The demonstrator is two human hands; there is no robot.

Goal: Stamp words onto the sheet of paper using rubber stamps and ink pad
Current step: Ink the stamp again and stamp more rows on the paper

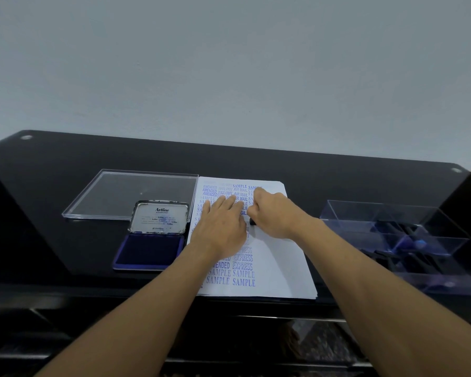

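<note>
Bare counter (52, 227) lies left of the open ink pad (150, 251); between the paper (280, 265) and the clear box (386, 229) runs a narrow bare strip.

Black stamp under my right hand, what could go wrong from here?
1. The small black rubber stamp, gripped by the right hand, sits tight among blue printed words on the white sheet of paper; the new print may overlap them.
2. The left hand lies flat over those words and could smear ink if it is wet.
3. The open blue ink pad lies close beside the left forearm, which might brush it.
</note>
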